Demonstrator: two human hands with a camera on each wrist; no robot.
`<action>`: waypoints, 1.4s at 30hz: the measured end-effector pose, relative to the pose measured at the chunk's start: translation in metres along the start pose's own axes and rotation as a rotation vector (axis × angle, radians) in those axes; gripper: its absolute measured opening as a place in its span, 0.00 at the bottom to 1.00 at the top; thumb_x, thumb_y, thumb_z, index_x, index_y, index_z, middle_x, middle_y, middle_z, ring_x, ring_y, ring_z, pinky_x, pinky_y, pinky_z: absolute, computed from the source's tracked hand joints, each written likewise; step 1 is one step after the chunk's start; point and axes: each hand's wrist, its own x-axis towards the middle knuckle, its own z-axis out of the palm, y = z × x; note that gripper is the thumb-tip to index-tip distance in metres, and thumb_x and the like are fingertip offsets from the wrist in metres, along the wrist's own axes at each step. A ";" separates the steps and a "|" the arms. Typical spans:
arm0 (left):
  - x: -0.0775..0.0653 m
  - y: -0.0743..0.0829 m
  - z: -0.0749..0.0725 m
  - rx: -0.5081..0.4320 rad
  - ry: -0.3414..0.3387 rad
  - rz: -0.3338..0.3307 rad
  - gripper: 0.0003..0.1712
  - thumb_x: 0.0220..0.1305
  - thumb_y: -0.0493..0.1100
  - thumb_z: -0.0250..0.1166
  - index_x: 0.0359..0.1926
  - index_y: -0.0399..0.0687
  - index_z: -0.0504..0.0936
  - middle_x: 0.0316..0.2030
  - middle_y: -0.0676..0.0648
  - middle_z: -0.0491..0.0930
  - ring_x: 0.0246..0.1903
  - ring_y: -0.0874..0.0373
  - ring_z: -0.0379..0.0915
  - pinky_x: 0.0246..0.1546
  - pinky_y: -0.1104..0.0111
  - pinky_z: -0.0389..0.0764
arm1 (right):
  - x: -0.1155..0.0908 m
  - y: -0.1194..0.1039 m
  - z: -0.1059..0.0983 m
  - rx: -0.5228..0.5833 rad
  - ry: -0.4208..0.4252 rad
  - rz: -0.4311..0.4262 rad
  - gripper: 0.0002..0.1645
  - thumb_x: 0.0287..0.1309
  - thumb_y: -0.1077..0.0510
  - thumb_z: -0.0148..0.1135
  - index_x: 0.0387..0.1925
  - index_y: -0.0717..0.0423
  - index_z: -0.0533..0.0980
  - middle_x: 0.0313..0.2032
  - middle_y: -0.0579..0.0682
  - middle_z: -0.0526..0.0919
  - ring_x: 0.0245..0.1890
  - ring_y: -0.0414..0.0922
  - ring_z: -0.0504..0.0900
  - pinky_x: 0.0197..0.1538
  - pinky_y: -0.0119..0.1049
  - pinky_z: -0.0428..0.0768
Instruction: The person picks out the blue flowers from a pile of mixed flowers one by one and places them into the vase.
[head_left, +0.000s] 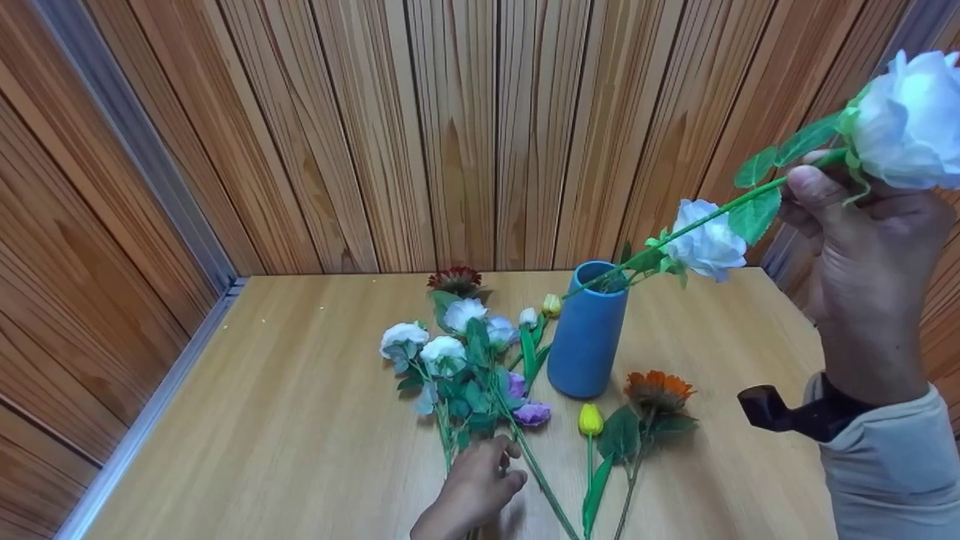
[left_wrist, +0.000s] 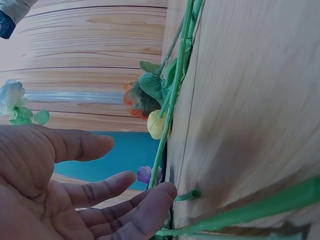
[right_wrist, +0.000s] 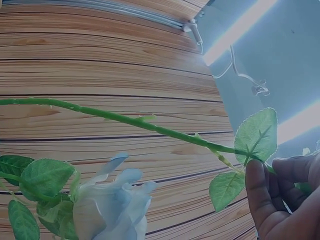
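I have both hands in the head view. Right hand (head_left: pixel 874 240): grasping, with thumb and fingers pinching a white rose (head_left: pixel 911 124) by its green stem (right_wrist: pixel 135 121), just below the bloom. The rose is raised at the upper right, head outward, and the stem slants down leftward across the rim of the blue vase (head_left: pixel 586 341); I cannot tell whether its lower end touches the rim. The right wrist view shows me the pinch beside a pair of leaves (right_wrist: pixel 256 135). Vase stands upright on the wooden table (head_left: pixel 300 420). A second white rose (head_left: pixel 709 238) leans out of it to the right. Left hand (head_left: pixel 476 480): released, fingers loosely bent, low over the stems of a bunch of white flowers (head_left: pixel 444 355); I cannot tell whether the fingertips touch them. About the bunch I note a dark red flower (head_left: pixel 454 281) behind and a purple flower (head_left: pixel 532 413) at its right. A white bud (head_left: pixel 528 318) and a pale yellow bud (head_left: pixel 551 304) lie between bunch and vase. In front of the vase: a yellow tulip (head_left: pixel 590 420), with an orange flower (head_left: pixel 660 390) at its right.
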 end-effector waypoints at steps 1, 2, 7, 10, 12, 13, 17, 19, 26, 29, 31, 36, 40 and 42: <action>0.000 0.000 0.000 0.000 -0.004 -0.002 0.09 0.53 0.44 0.64 0.36 0.49 0.77 0.28 0.52 0.73 0.31 0.56 0.67 0.33 0.57 0.68 | 0.000 0.000 0.000 0.003 0.001 0.000 0.27 0.39 0.70 0.67 0.46 0.70 0.72 0.37 0.64 0.75 0.33 0.52 0.78 0.37 0.35 0.78; 0.000 0.000 0.000 0.000 -0.009 -0.006 0.09 0.53 0.44 0.64 0.36 0.49 0.77 0.28 0.52 0.73 0.31 0.56 0.67 0.33 0.58 0.69 | 0.001 0.000 -0.001 0.000 0.003 -0.001 0.27 0.39 0.70 0.68 0.46 0.70 0.72 0.37 0.64 0.75 0.33 0.52 0.78 0.37 0.35 0.78; 0.000 0.001 0.000 0.008 -0.017 -0.021 0.09 0.53 0.43 0.65 0.36 0.49 0.77 0.28 0.52 0.73 0.30 0.55 0.67 0.32 0.58 0.68 | 0.004 -0.001 -0.007 -0.005 0.005 -0.023 0.26 0.40 0.69 0.67 0.45 0.70 0.71 0.38 0.64 0.74 0.34 0.52 0.77 0.39 0.35 0.78; 0.000 0.001 0.000 0.015 -0.008 -0.015 0.09 0.53 0.43 0.65 0.36 0.49 0.77 0.28 0.52 0.73 0.31 0.56 0.67 0.33 0.58 0.68 | 0.007 -0.001 -0.011 0.014 0.015 -0.021 0.26 0.40 0.69 0.67 0.45 0.70 0.71 0.38 0.64 0.74 0.35 0.52 0.75 0.40 0.35 0.77; -0.001 0.001 0.000 0.016 -0.004 -0.006 0.09 0.53 0.43 0.65 0.36 0.49 0.77 0.28 0.52 0.73 0.31 0.56 0.67 0.33 0.58 0.68 | 0.009 -0.001 -0.013 0.037 0.034 -0.005 0.25 0.40 0.69 0.67 0.45 0.70 0.71 0.38 0.63 0.74 0.35 0.52 0.75 0.40 0.34 0.77; -0.001 0.001 0.000 0.017 -0.005 0.000 0.09 0.53 0.43 0.65 0.36 0.49 0.77 0.28 0.52 0.73 0.31 0.56 0.67 0.33 0.58 0.68 | 0.010 -0.001 -0.014 0.058 0.042 0.001 0.25 0.40 0.70 0.67 0.45 0.70 0.71 0.38 0.63 0.74 0.35 0.52 0.75 0.39 0.34 0.77; -0.001 0.000 0.000 0.011 -0.009 0.017 0.09 0.53 0.43 0.65 0.36 0.48 0.77 0.27 0.52 0.73 0.30 0.56 0.67 0.32 0.59 0.68 | 0.013 -0.001 -0.016 0.132 0.070 0.013 0.23 0.41 0.73 0.64 0.43 0.73 0.70 0.36 0.63 0.74 0.33 0.52 0.75 0.36 0.35 0.77; 0.000 0.000 0.000 0.000 -0.020 0.010 0.09 0.53 0.42 0.65 0.36 0.48 0.77 0.27 0.52 0.73 0.30 0.56 0.68 0.32 0.58 0.69 | 0.013 -0.001 -0.016 0.155 0.073 0.012 0.22 0.41 0.74 0.64 0.43 0.74 0.70 0.35 0.63 0.74 0.32 0.52 0.75 0.36 0.35 0.77; 0.003 0.001 0.000 -0.013 -0.055 -0.042 0.09 0.53 0.43 0.64 0.36 0.49 0.77 0.28 0.52 0.73 0.31 0.55 0.67 0.34 0.57 0.69 | 0.011 -0.002 -0.016 0.089 0.088 0.009 0.25 0.40 0.71 0.67 0.44 0.70 0.71 0.37 0.63 0.74 0.35 0.52 0.74 0.38 0.35 0.77; 0.003 0.001 0.000 -0.012 -0.054 -0.038 0.09 0.54 0.43 0.64 0.37 0.49 0.77 0.28 0.52 0.73 0.31 0.55 0.67 0.33 0.57 0.68 | 0.009 -0.002 -0.015 0.058 0.069 -0.014 0.26 0.39 0.70 0.67 0.45 0.69 0.71 0.38 0.63 0.74 0.35 0.52 0.75 0.40 0.35 0.77; 0.002 0.001 0.000 -0.011 -0.052 -0.032 0.09 0.53 0.43 0.64 0.36 0.49 0.77 0.28 0.52 0.73 0.31 0.55 0.67 0.33 0.57 0.68 | 0.007 -0.001 -0.014 0.033 0.049 -0.036 0.26 0.40 0.70 0.67 0.45 0.69 0.70 0.38 0.63 0.74 0.35 0.52 0.76 0.40 0.35 0.77; 0.002 0.000 0.001 -0.005 -0.047 -0.024 0.09 0.53 0.43 0.65 0.36 0.48 0.77 0.27 0.52 0.73 0.30 0.56 0.67 0.33 0.58 0.68 | 0.002 0.002 -0.010 0.002 0.034 -0.058 0.26 0.40 0.70 0.67 0.46 0.69 0.71 0.38 0.65 0.74 0.34 0.53 0.77 0.38 0.36 0.78; 0.002 0.000 0.001 -0.002 -0.040 -0.019 0.09 0.53 0.43 0.65 0.36 0.48 0.77 0.27 0.52 0.73 0.31 0.56 0.67 0.33 0.58 0.68 | -0.001 0.007 -0.007 0.025 0.044 -0.053 0.27 0.38 0.71 0.68 0.45 0.71 0.71 0.38 0.66 0.75 0.33 0.53 0.78 0.37 0.36 0.78; 0.002 0.000 0.001 -0.004 -0.040 -0.019 0.09 0.53 0.43 0.65 0.36 0.49 0.77 0.27 0.52 0.73 0.31 0.56 0.67 0.33 0.58 0.68 | -0.003 0.009 -0.006 0.020 0.045 -0.047 0.27 0.38 0.72 0.68 0.45 0.71 0.72 0.38 0.65 0.75 0.34 0.53 0.79 0.38 0.37 0.78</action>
